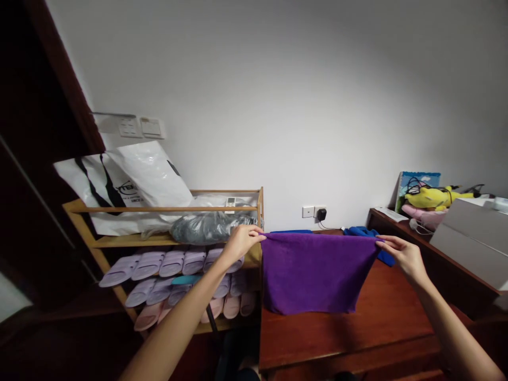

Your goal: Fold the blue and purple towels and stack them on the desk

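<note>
A purple cloth (pixel 313 275), like a towel, hangs between my two hands over a reddish-brown wooden table (pixel 392 312). My left hand (pixel 243 242) pinches its upper left corner, and my right hand (pixel 402 256) pinches the upper right one. The top edge is stretched nearly straight, while the lower edge reaches down close to the tabletop; whether it touches I cannot tell. Behind the cloth, a blue cloth (pixel 359 232) lies on the table near the wall, partly hidden.
Left of the table stands a wooden shoe rack (pixel 91 242) with several slippers (pixel 146 264), a white bag (pixel 146 174) and a remote control (pixel 230 203). A plug (pixel 321 214) sits in the wall socket. At right are a yellow plush toy (pixel 431 197) and a white box (pixel 472 233).
</note>
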